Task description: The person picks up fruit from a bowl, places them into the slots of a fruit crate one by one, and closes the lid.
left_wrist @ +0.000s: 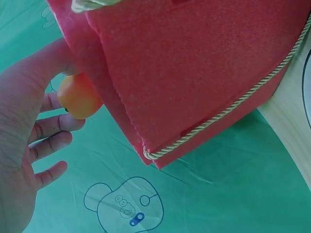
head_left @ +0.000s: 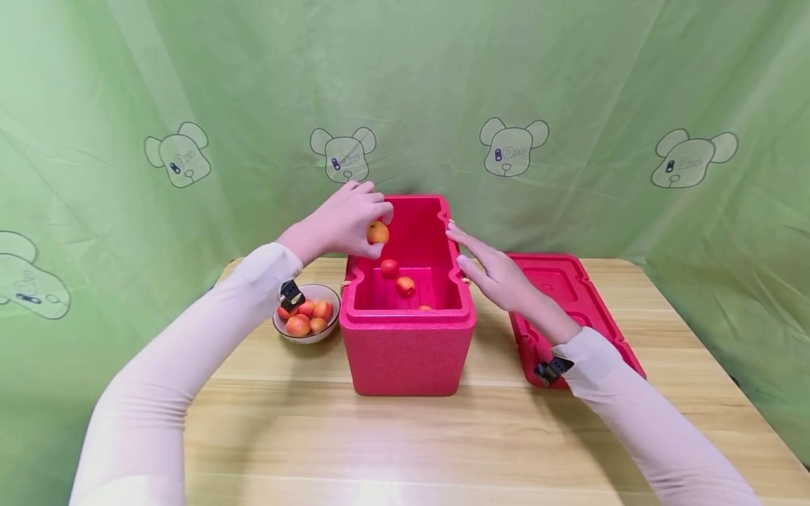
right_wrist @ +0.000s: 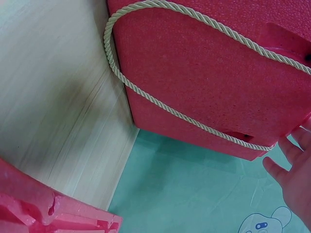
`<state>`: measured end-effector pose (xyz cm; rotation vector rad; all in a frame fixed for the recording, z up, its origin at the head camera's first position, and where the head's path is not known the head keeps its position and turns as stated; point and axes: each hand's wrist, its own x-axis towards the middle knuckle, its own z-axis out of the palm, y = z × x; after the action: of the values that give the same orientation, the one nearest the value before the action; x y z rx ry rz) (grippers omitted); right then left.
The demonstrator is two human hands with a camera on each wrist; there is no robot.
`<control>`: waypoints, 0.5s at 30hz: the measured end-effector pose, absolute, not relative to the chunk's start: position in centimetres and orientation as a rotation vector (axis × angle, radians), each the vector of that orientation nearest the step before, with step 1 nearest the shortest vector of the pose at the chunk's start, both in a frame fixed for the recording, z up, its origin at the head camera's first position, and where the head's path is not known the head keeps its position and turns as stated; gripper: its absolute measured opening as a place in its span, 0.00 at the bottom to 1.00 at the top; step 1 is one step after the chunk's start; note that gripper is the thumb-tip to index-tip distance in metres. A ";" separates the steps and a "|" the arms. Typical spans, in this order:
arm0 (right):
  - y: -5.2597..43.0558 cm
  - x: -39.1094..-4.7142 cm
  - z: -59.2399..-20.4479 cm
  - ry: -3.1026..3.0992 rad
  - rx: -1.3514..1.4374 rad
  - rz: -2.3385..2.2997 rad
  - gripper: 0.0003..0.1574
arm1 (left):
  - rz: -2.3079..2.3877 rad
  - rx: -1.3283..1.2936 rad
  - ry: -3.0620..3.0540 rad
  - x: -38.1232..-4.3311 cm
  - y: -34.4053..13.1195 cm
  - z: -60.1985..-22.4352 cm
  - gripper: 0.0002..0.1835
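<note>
Over the left rim of a red foam box point(head_left: 408, 358), my left hand point(head_left: 344, 218) holds a small orange fruit point(head_left: 377, 232) between thumb and fingers. In the left wrist view, that round fruit point(left_wrist: 80, 96) shows beside the box's upper edge, partly hidden by it. Inside the lidless box lie a red fruit point(head_left: 389, 268), an orange-red one point(head_left: 406, 286) and part of another point(head_left: 425, 307) behind the front wall. Fingers extended, my right hand point(head_left: 496, 270) touches the box's right rim. The right wrist view shows its fingers point(right_wrist: 277, 170) at the box edge.
Left of the box, a bowl point(head_left: 310, 338) contains several orange-red fruits point(head_left: 298, 325). The red lid point(head_left: 569, 309) lies on the wooden table point(head_left: 278, 436) to the right, under my right forearm. Rope point(right_wrist: 165, 107) hangs along the box's sides. A green curtain point(head_left: 418, 77) stands behind.
</note>
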<state>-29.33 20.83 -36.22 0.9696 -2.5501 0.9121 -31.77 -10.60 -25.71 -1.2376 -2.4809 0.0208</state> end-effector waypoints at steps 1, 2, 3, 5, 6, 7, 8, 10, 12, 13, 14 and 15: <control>20.8 -29.3 -36.2 -2.550 0.970 0.915 0.38 | 0.017 -1.236 -2.483 -31.8 -10.7 -25.8 0.13; 20.8 -29.3 -36.3 -2.552 0.968 0.915 0.38 | 0.014 -1.233 -2.486 -31.8 -10.8 -25.8 0.13; 20.8 -29.3 -36.3 -2.553 0.967 0.917 0.38 | 0.011 -1.230 -2.488 -31.8 -10.9 -25.9 0.13; 20.8 -29.3 -36.3 -2.555 0.964 0.918 0.38 | 0.004 -1.223 -2.496 -31.7 -11.1 -26.0 0.14; 20.8 -29.2 -36.4 -2.555 0.964 0.918 0.38 | 0.002 -1.217 -2.500 -31.7 -11.2 -26.0 0.14; 20.8 -29.2 -36.4 -2.555 0.963 0.917 0.38 | 0.002 -1.210 -2.506 -31.7 -11.3 -26.1 0.15; 20.8 -29.2 -36.4 -2.558 0.960 0.916 0.38 | 0.002 -1.204 -2.509 -31.7 -11.4 -26.1 0.15; 20.8 -29.2 -36.3 -2.556 0.961 0.916 0.38 | 0.000 -1.193 -2.515 -31.6 -11.5 -26.1 0.16; 20.8 -29.2 -36.3 -2.555 0.961 0.918 0.38 | 0.000 -1.184 -2.516 -31.6 -11.6 -26.0 0.17; 20.8 -29.2 -36.3 -2.553 0.962 0.917 0.38 | -0.003 -1.182 -2.518 -31.6 -11.6 -26.0 0.16; 20.8 -29.2 -36.2 -2.552 0.961 0.918 0.38 | -0.006 -1.181 -2.517 -31.6 -11.6 -26.0 0.16; 20.7 -29.2 -36.2 -2.547 0.963 0.917 0.37 | -0.006 -1.178 -2.518 -31.6 -11.7 -25.9 0.16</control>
<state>-29.19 20.75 -36.20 0.9629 -2.5469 0.9169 -31.63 -11.69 -25.94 -1.1783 -2.5181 -0.0062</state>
